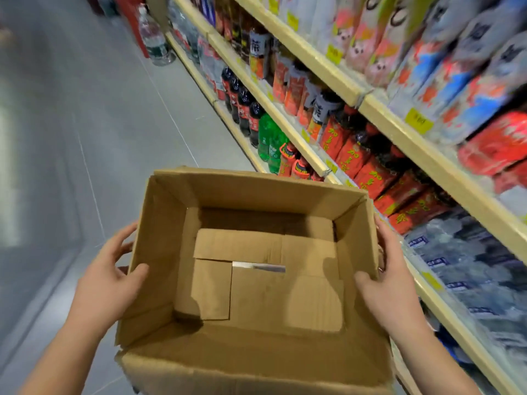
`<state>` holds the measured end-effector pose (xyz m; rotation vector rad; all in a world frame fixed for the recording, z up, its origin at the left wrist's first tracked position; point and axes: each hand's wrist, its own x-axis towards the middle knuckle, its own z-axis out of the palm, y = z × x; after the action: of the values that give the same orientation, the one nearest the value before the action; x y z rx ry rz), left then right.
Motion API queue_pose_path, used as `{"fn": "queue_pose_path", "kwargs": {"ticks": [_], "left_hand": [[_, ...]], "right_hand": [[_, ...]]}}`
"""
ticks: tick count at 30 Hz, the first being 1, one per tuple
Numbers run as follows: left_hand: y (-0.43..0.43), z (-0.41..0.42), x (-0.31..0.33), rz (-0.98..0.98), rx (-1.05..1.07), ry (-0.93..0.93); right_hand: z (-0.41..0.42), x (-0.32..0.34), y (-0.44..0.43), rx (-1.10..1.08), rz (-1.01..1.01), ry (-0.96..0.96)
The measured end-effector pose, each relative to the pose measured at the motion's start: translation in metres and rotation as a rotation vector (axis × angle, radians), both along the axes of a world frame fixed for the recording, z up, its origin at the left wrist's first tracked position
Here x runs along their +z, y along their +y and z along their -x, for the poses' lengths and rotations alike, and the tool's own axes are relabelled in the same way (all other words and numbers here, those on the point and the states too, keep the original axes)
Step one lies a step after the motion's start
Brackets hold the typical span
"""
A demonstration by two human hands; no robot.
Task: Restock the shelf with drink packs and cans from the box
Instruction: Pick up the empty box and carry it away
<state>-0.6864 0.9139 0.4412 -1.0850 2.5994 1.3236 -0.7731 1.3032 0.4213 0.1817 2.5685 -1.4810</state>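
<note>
I hold an open brown cardboard box point(159, 252) in front of me, above the aisle floor. Nothing lies inside it; only its folded bottom flaps show. My left hand point(105, 277) grips the box's left wall, thumb hooked over the rim inside, fingers outside. My right hand point(390, 283) grips the right wall the same way. The shelf point(399, 121) runs along the right, its wooden edges carrying yellow price tags. It is filled with red drink packs point(362, 163), pink and blue packs above, and dark wrapped packs point(470, 275) beside my right hand.
Dark cola bottles point(242, 106) and green bottles point(269, 141) stand on the lowest shelf ahead. A large water bottle point(152, 38) stands on the grey tiled floor point(99, 124) at the far end of the aisle. The view is motion-blurred.
</note>
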Motion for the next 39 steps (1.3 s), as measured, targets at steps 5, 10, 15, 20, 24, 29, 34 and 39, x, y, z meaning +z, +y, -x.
{"fn": "queue_pose_path", "kwargs": {"ticks": [5, 10, 15, 20, 24, 29, 34, 39], "left_hand": [[-0.017, -0.04, 0.092, -0.055, 0.084, 0.091], [-0.039, -0.094, 0.145, -0.048, 0.233, 0.135], [-0.073, -0.151, 0.177, 0.007, 0.347, 0.169], [-0.119, -0.211, 0.194, 0.064, 0.458, 0.173], [-0.168, -0.265, 0.205, 0.094, 0.565, 0.166], [-0.216, -0.332, 0.217, 0.103, 0.713, 0.179], [-0.25, -0.381, 0.222, 0.094, 0.818, 0.175], [-0.285, -0.414, 0.221, 0.103, 0.966, 0.149]], "right_hand": [[-0.007, 0.093, -0.03, 0.087, -0.007, 0.012], [-0.015, 0.153, -0.064, 0.196, 0.03, 0.052], [-0.031, 0.194, -0.12, 0.292, 0.052, 0.069], [-0.055, 0.216, -0.2, 0.402, 0.06, 0.09], [-0.078, 0.23, -0.274, 0.537, 0.076, 0.1], [-0.105, 0.241, -0.368, 0.681, 0.098, 0.124], [-0.124, 0.243, -0.454, 0.814, 0.136, 0.081], [-0.13, 0.242, -0.545, 0.957, 0.15, 0.029]]}}
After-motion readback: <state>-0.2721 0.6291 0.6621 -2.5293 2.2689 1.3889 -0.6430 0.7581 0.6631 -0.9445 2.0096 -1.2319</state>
